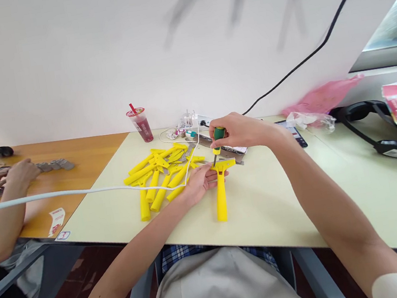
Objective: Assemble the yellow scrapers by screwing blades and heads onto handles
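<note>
One yellow scraper [220, 196], left fingers [210, 178] clamped behind; right fingers [217, 143] clamped round screwdriver [219, 133].

The yellow scraper [221, 198] looks like smooth plastic with a soft sheen, as do the heaped yellow handles [160, 194] to its left. Just above the scraper, the screwdriver [219, 135] pairs a shiny green plastic grip with a metal shaft. Under the scraper, the pale tabletop [267, 208] is smooth and faintly satiny; well to its left, the orange-brown desk [91, 157] looks like glossy wood. Far right of the scraper lie crinkled, thin pink plastic [317, 97] and a glossy black plastic headset [395, 147].
</note>
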`<state>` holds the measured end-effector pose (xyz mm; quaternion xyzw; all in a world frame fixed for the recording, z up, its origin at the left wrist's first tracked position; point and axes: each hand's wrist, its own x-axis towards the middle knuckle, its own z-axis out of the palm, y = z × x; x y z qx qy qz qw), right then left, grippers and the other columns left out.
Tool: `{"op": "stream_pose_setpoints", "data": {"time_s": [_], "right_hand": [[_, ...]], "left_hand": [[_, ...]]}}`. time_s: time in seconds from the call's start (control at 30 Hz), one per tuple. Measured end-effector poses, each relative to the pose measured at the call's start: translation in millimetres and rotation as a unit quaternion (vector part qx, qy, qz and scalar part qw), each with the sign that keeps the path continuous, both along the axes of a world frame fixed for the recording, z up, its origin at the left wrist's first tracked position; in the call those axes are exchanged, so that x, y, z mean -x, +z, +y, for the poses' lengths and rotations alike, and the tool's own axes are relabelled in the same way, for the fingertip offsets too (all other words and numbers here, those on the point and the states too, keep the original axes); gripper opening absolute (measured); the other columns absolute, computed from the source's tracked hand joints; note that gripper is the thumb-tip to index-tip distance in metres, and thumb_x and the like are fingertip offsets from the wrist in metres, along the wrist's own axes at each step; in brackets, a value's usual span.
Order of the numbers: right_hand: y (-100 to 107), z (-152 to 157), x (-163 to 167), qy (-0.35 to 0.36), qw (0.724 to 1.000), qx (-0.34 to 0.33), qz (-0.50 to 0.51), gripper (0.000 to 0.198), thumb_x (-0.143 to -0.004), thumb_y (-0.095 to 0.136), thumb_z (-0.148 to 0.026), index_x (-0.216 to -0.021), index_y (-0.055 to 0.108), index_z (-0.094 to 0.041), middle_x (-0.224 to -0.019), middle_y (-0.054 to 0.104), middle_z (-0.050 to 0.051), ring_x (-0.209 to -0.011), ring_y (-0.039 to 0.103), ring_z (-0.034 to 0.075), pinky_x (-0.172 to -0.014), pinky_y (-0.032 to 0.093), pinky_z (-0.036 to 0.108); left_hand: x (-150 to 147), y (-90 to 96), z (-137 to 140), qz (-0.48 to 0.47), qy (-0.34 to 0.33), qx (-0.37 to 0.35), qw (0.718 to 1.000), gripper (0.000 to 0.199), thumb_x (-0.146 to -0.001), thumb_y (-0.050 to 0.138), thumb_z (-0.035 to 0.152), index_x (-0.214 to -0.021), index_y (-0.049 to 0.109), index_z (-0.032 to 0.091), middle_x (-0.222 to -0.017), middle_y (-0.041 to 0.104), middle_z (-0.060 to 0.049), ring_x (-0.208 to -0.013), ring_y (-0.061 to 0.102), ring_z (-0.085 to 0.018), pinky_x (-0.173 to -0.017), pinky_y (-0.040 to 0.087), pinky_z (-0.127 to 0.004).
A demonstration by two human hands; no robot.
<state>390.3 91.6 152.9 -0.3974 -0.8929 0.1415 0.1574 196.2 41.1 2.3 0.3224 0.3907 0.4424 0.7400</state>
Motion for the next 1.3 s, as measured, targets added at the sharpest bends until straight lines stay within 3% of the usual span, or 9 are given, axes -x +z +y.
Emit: {"op": "stream_pose_setpoints", "data": {"time_s": [0.3, 0.47, 0.6, 0.73, 0.93, 1.13, 1.3], "right_hand": [[-1.4, -5.0, 9.8, 0.003, 1.0, -0.01, -0.026, 0.021, -0.099, 0.067, -0.046, -0.1, 0.068, -0.025, -0.098, 0.076, 0.007, -0.086, 0.065, 0.025, -0.075, 0.043, 0.035], [-10.4, -7.8, 16.0, 0.036, 0.999, -0.009, -0.013, 0.017, -0.099, 0.057, -0.031, -0.112, 0.064, -0.024, -0.118, 0.075, 0.014, -0.098, 0.069, 0.031, -0.089, 0.051, 0.042], [-15.3, -4.9, 15.7, 0.087, 0.996, 0.033, 0.001, 0.03, -0.096, 0.055, -0.024, -0.125, 0.063, -0.025, -0.133, 0.072, 0.013, -0.107, 0.07, 0.03, -0.092, 0.052, 0.042], [-13.2, -1.9, 17.2, 0.124, 0.992, 0.027, 0.018, 0.025, -0.101, 0.055, -0.029, -0.123, 0.067, -0.025, -0.125, 0.077, 0.011, -0.105, 0.069, 0.028, -0.092, 0.049, 0.041], [-19.1, 5.3, 20.4, 0.073, 0.996, -0.049, -0.005, 0.022, -0.105, 0.061, -0.046, -0.106, 0.069, -0.025, -0.105, 0.078, 0.009, -0.103, 0.068, 0.031, -0.092, 0.046, 0.041], [-25.9, 5.9, 19.2, 0.078, 0.997, 0.0, 0.018, 0.024, -0.104, 0.055, -0.032, -0.125, 0.063, -0.024, -0.132, 0.072, 0.014, -0.102, 0.069, 0.028, -0.09, 0.05, 0.04], [-27.2, 9.9, 22.4, 0.119, 0.991, -0.032, 0.054, 0.015, -0.101, 0.066, -0.037, -0.112, 0.068, -0.026, -0.11, 0.077, 0.006, -0.094, 0.068, 0.026, -0.086, 0.047, 0.037]], "left_hand": [[0.5, -2.4, -1.7, 0.01, 0.004, 0.002, 1.0, 0.027, -0.113, 0.055, 0.025, -0.11, 0.075, 0.008, -0.119, 0.083, -0.027, -0.101, 0.086, -0.031, -0.086, 0.07, -0.039], [0.5, -11.5, 0.3, 0.004, -0.006, -0.007, 1.0, 0.031, -0.114, 0.055, 0.028, -0.111, 0.077, 0.007, -0.119, 0.083, -0.028, -0.102, 0.086, -0.031, -0.088, 0.07, -0.04], [-0.4, -13.7, 2.2, 0.006, 0.001, 0.001, 1.0, 0.03, -0.115, 0.053, 0.027, -0.106, 0.075, 0.008, -0.115, 0.083, -0.027, -0.1, 0.085, -0.029, -0.084, 0.07, -0.038], [0.1, -11.6, 3.1, -0.005, 0.024, 0.016, 1.0, 0.026, -0.115, 0.053, 0.024, -0.106, 0.072, 0.009, -0.111, 0.084, -0.026, -0.1, 0.086, -0.03, -0.09, 0.07, -0.042], [0.0, -13.2, 2.0, -0.016, 0.016, 0.016, 1.0, 0.027, -0.115, 0.052, 0.023, -0.111, 0.073, 0.007, -0.113, 0.083, -0.027, -0.104, 0.085, -0.029, -0.097, 0.069, -0.044], [1.1, -16.7, 3.9, -0.013, 0.022, 0.02, 0.999, 0.029, -0.115, 0.053, 0.025, -0.103, 0.073, 0.008, -0.112, 0.083, -0.027, -0.109, 0.085, -0.031, -0.101, 0.068, -0.045], [0.8, -12.7, 3.3, -0.034, 0.043, 0.014, 0.998, 0.03, -0.116, 0.05, 0.023, -0.108, 0.074, 0.007, -0.118, 0.082, -0.027, -0.112, 0.084, -0.031, -0.106, 0.067, -0.048]]}}
